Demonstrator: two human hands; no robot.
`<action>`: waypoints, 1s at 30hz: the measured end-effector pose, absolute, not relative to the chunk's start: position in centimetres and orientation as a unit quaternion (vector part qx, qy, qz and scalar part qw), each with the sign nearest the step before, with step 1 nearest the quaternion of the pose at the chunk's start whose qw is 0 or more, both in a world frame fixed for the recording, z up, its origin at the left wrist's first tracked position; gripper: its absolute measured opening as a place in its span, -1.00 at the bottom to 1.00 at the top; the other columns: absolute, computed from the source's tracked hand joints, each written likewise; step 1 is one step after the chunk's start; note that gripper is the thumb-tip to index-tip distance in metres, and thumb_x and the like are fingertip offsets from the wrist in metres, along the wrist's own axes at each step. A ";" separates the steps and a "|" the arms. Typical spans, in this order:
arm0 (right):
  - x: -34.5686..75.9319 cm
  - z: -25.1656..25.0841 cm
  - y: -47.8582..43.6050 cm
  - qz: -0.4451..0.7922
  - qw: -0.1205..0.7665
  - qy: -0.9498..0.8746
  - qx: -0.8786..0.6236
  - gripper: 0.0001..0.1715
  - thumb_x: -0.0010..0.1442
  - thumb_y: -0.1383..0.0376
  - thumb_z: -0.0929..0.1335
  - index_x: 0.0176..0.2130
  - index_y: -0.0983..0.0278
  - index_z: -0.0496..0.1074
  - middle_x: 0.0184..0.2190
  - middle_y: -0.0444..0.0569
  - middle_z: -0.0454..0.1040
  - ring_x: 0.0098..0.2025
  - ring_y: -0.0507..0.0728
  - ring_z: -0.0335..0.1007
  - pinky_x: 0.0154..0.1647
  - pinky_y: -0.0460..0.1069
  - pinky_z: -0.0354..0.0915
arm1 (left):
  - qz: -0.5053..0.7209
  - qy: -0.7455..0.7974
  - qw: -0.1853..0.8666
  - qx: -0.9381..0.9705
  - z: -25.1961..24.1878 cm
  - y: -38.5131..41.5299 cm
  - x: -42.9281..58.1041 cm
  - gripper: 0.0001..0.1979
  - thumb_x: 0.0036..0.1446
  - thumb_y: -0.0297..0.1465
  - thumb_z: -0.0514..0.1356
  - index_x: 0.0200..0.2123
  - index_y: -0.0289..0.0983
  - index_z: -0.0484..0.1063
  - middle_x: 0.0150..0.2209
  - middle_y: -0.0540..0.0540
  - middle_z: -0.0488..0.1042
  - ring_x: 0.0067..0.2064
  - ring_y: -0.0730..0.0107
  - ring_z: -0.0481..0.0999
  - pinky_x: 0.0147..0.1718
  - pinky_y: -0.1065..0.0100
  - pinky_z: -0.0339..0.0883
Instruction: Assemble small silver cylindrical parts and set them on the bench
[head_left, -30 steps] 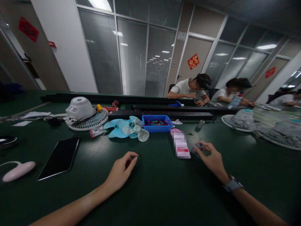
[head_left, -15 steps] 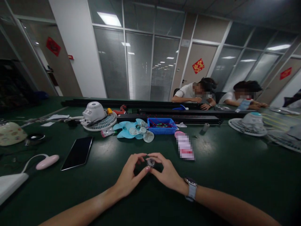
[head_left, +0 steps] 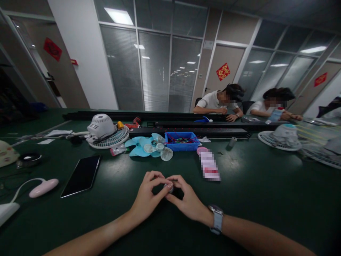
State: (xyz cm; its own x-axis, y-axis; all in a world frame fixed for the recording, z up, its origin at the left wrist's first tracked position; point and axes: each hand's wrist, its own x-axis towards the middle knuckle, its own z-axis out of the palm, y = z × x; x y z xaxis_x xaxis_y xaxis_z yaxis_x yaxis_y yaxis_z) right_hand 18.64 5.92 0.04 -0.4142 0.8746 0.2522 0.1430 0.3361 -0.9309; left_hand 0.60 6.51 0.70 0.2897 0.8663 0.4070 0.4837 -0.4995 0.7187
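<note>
Just above the green table, my left hand [head_left: 149, 193] and my right hand [head_left: 188, 198] meet at their fingertips around a small round metallic part [head_left: 171, 188]. Thumb and fingers of the left hand are closed on it from one side, and those of the right hand pinch it from the other. Fingers cover most of the part, so its exact kind cannot be made out. A watch [head_left: 217, 218] sits on my right wrist. Beyond my hands lie light-blue fan blades [head_left: 144, 146], a blue bin [head_left: 183, 145] with wires and boards, and a pink-topped, pixelated item [head_left: 210, 165].
To the left lie a dark tablet [head_left: 82, 175] and a pink oval device [head_left: 44, 188] on a white cable. White fan parts [head_left: 106, 134] stand farther back, near black rails [head_left: 202, 132]. Two people [head_left: 213, 103] sit across the table. A small cylinder [head_left: 232, 142] stands at right.
My left fingers have moved farther over the small round part and now hide more of it. The view has shifted slightly; the things on the table stay in place.
</note>
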 end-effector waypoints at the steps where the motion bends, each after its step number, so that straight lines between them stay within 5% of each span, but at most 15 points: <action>1: 18.6 0.0 5.9 0.451 0.404 -0.709 -0.362 -0.51 0.14 0.30 0.42 0.03 0.18 0.24 -0.03 -0.05 0.49 0.04 0.12 0.43 0.10 0.08 0.30 | 0.402 0.441 0.242 0.765 0.9 6.6 0.6 -0.85 0.20 -0.26 0.21 -0.24 -0.10 0.58 -0.18 -0.08 0.41 -0.06 0.21 0.36 -0.07 0.20 0.26; 8: 18.8 0.4 5.7 0.435 0.391 -0.708 -0.395 -0.40 0.11 0.26 0.45 0.08 0.19 0.18 -0.08 -0.04 0.52 0.02 0.13 0.44 0.13 0.12 0.28 | 0.427 0.488 0.246 0.721 0.8 7.9 -1.3 -0.81 0.18 -0.21 0.20 -0.25 -0.11 0.60 -0.23 -0.05 0.46 -0.09 0.21 0.39 -0.09 0.20 0.26; 18: 20.6 0.8 6.5 0.410 0.415 -0.689 -0.431 -0.38 0.10 0.24 0.45 0.10 0.15 0.19 -0.07 -0.05 0.52 0.02 0.13 0.45 0.12 0.12 0.32 | 0.240 0.526 0.219 0.786 -0.9 8.5 -2.1 -0.80 0.16 -0.16 0.21 -0.24 0.00 0.63 -0.30 -0.04 0.55 -0.17 0.17 0.40 -0.22 0.23 0.21; 25: 34.5 -0.3 10.0 0.167 0.509 -0.603 -0.592 -0.23 0.04 -0.02 0.43 0.11 0.24 0.19 0.00 0.20 0.46 0.02 0.30 0.45 0.09 0.27 0.31 | 0.282 0.548 0.250 0.747 -0.7 8.5 -2.1 -0.57 0.25 -0.08 0.05 0.06 -0.10 0.47 -0.29 -0.06 0.53 -0.20 0.19 0.45 -0.22 0.23 0.28; 30: 40.5 -3.2 11.8 0.123 0.500 -0.580 -0.631 -0.18 0.00 -0.11 0.41 0.08 0.29 0.20 -0.05 0.24 0.48 -0.08 0.30 0.50 0.02 0.27 0.36 | 0.357 0.567 0.283 0.687 -0.7 8.3 -2.0 -0.54 0.28 -0.07 -0.05 0.00 -0.21 0.43 -0.38 -0.04 0.49 -0.30 0.23 0.50 -0.30 0.27 0.32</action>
